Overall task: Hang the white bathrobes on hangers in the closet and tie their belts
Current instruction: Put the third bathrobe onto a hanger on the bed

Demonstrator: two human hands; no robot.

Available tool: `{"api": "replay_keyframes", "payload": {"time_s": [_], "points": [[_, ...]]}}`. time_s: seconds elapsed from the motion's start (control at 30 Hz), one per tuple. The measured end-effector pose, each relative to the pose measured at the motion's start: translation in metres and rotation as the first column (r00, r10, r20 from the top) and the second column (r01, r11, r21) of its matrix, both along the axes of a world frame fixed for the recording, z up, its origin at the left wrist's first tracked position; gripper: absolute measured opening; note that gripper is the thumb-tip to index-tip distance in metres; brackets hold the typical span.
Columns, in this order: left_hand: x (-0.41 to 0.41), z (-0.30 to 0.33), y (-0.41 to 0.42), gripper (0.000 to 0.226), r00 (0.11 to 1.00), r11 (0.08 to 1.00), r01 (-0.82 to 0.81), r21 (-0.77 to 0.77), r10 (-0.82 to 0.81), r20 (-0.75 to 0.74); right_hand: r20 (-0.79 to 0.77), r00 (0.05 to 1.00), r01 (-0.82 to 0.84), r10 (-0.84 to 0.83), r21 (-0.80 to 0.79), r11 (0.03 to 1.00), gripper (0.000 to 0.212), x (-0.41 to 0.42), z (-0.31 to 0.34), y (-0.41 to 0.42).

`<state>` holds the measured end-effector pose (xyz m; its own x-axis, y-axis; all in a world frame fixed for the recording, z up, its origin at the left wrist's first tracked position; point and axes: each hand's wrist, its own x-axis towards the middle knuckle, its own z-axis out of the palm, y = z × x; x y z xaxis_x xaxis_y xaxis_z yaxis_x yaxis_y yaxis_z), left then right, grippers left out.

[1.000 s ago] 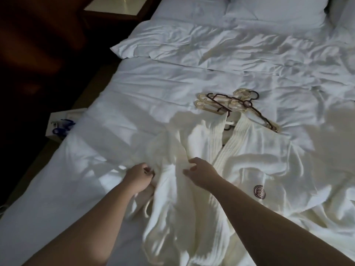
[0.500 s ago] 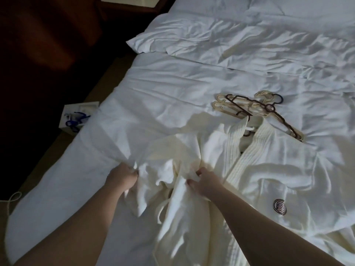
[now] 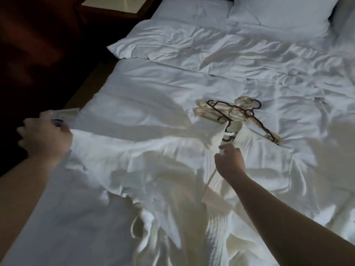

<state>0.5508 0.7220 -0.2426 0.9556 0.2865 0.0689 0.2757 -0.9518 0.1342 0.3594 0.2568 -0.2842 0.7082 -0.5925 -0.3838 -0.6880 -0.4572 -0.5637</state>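
Note:
A white bathrobe (image 3: 146, 169) lies spread across the bed (image 3: 192, 83), pulled wide to the left. My left hand (image 3: 46, 139) grips the robe's left sleeve edge out over the bed's left side. My right hand (image 3: 229, 163) pinches the ribbed collar near its top. A pile of hangers (image 3: 238, 117), cream and dark, lies on the sheet just beyond the collar. A thin belt loop (image 3: 135, 226) shows on the robe near the bottom.
Crumpled duvet (image 3: 221, 47) and pillows (image 3: 278, 10) fill the bed's far end. A nightstand (image 3: 113, 4) stands at the top left. A pale box (image 3: 65, 112) sits on the dark floor by the bed's left edge, partly behind my left hand.
My left hand has pulled the sleeve far out to the left, spreading the robe flat. My right hand has moved up along the collar toward the hangers.

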Motion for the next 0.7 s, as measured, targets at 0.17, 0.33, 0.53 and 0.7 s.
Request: {"api": "replay_keyframes", "payload": {"time_s": [0.17, 0.33, 0.53, 0.7], "points": [[-0.052, -0.002, -0.148, 0.061, 0.864, 0.868, 0.459, -0.192, -0.486, -0.131, -0.14, 0.989, -0.077, 0.056, -0.148, 0.986, 0.063, 0.004, -0.002, -0.083], [-0.076, -0.043, -0.256, 0.063, 0.573, 0.639, 0.732, -0.236, -0.765, -0.294, -0.367, 0.912, -0.276, 0.182, -0.221, 0.936, 0.077, 0.015, -0.024, -0.155], [-0.072, -0.092, -0.331, 0.066, 0.47, 0.627, 0.74, -0.242, -0.74, -0.481, -0.451, 0.858, -0.379, 0.246, -0.231, 0.896, 0.07, 0.004, -0.034, -0.17], [-0.096, -0.102, -0.354, 0.043, 0.568, 0.646, 0.764, -0.003, -0.674, -0.472, -0.465, 0.846, -0.445, 0.259, -0.349, 0.825, 0.036, -0.02, -0.04, -0.163]]}}
